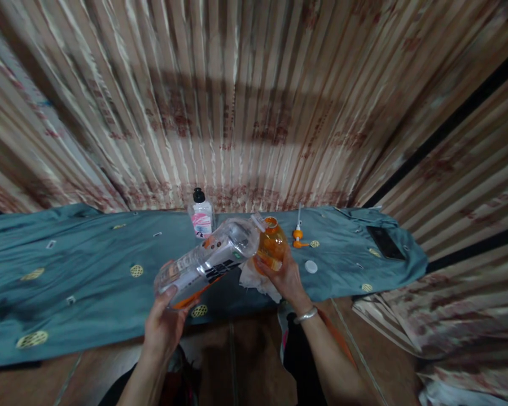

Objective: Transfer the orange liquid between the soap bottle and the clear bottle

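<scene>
My left hand (166, 322) grips the base end of a large clear plastic bottle (214, 256) with a silver and black label. The bottle lies tilted, its open neck up and to the right, close to the mouth of an orange see-through bottle (272, 248). Around that orange bottle my right hand (284, 276) is wrapped, holding it nearly upright. Whether the two mouths touch I cannot tell. A crumpled white tissue (258, 281) lies below the orange bottle. An orange pump head (297, 237) with a clear tube rests to the right, near a white round cap (311, 267).
A bench under a green patterned cloth (97, 254) runs across the view. At its back stands a clear bottle with a black cap and pink label (202, 217). A dark phone (385, 242) lies at the right end. Pleated curtains (237, 113) hang behind.
</scene>
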{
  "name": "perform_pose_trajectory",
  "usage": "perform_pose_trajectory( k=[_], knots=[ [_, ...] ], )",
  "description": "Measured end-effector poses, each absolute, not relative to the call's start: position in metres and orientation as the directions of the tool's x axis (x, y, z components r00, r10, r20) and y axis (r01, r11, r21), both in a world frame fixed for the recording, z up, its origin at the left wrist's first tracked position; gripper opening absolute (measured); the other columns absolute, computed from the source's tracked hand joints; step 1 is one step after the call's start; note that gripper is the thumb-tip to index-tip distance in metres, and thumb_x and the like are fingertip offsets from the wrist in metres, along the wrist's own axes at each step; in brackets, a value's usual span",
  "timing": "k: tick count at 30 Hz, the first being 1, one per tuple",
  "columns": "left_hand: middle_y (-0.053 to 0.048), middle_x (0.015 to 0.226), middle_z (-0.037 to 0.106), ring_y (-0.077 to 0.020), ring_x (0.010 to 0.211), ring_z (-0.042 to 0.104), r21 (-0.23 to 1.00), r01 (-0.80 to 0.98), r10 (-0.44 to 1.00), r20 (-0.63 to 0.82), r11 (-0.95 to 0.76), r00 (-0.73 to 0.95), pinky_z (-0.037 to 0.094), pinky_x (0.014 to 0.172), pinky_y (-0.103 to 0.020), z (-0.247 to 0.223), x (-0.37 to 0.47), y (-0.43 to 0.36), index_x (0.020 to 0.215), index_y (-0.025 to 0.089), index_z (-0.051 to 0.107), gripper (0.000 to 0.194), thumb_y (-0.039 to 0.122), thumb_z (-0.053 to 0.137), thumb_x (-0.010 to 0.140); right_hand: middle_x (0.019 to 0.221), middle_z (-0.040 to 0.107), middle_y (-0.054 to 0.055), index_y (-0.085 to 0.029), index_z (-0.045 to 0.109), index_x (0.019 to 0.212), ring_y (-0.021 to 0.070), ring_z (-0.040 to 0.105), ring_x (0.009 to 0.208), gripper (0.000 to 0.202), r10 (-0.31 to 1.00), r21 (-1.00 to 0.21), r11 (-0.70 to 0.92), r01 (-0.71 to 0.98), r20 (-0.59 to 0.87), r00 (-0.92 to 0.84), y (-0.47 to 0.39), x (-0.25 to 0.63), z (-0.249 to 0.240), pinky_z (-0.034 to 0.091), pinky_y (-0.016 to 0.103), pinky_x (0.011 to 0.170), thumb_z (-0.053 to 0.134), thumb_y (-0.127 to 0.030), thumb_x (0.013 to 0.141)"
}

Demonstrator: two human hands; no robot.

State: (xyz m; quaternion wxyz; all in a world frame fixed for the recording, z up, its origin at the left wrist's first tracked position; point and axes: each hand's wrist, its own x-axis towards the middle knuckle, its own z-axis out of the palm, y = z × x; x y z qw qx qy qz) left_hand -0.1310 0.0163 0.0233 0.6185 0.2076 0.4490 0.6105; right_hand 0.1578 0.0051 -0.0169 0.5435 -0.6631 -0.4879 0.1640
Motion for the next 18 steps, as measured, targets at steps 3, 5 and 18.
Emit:
perform_pose_trajectory(
  k=[3,5,18],
  knots=[
    [-0.006,0.115,0.091,-0.0339,0.093,0.083,0.828,-0.533,0.947,-0.290,0.176,-0.138,0.073,0.068,-0.044,0.026,-0.134,0.014,0.135,0.030,0.086,0.093,0.041,0.111,0.046,0.128,0.095,0.016,-0.027,0.069,0.136,0.0445,0.093,0.117,0.070,0.817,-0.875,0.081,0.477,0.332,0.471,0.006,0.157,-0.019,0.078,0.062,0.100,0.093,-0.072,0.087],
    [-0.007,0.117,0.091,-0.0339,0.095,0.084,0.830,-0.531,0.949,-0.284,0.169,-0.141,0.073,0.068,-0.042,0.024,-0.139,0.012,0.138,0.031,0.085,0.095,0.043,0.113,0.048,0.130,0.094,0.017,-0.027,0.068,0.138,0.0445,0.093,0.118,0.070,0.818,-0.870,0.080,0.487,0.336,0.467,0.006,0.157,-0.021,0.078,0.061,0.101,0.093,-0.068,0.087],
    [-0.008,0.133,0.090,-0.0344,0.109,0.085,0.833,-0.532,0.966,-0.239,0.151,-0.100,0.074,0.076,-0.039,0.021,-0.141,0.000,0.146,0.034,0.082,0.093,0.049,0.115,0.060,0.119,0.095,0.015,-0.027,0.076,0.130,0.0452,0.093,0.113,0.072,0.827,-0.852,-0.029,0.523,0.273,0.491,0.002,0.167,-0.018,0.077,0.057,0.095,0.105,-0.063,0.074]
  ],
)
